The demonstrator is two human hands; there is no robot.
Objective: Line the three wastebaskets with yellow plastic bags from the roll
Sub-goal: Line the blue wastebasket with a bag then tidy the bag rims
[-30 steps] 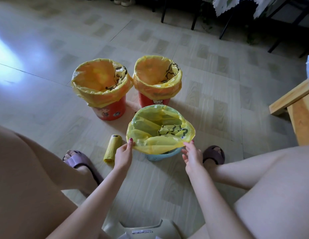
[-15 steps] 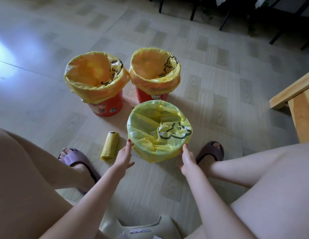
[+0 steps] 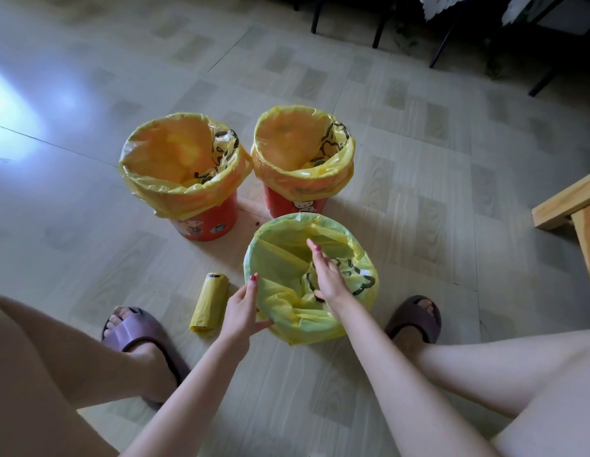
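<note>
Three wastebaskets stand on the floor, each with a yellow bag folded over its rim. Two are red: the left one (image 3: 206,222) and the right one (image 3: 296,201), behind the near basket (image 3: 277,255), whose own wall is hidden by its bag. My right hand (image 3: 326,275) reaches down inside the near basket, fingers spread against the bag. At the same basket's left rim, my left hand (image 3: 242,308) holds the folded bag edge between thumb and fingers. The yellow bag roll (image 3: 209,301) lies on the floor just left of that hand.
My two feet in purple slippers (image 3: 135,328) (image 3: 415,316) flank the near basket and my bare legs fill the lower corners. A wooden bench corner (image 3: 570,206) juts in at the right. Dark chair legs (image 3: 379,21) stand at the back.
My right hand has left the basket's front rim and gone down inside the bag. My left hand has closed onto the left rim. The camera has tilted slightly.
</note>
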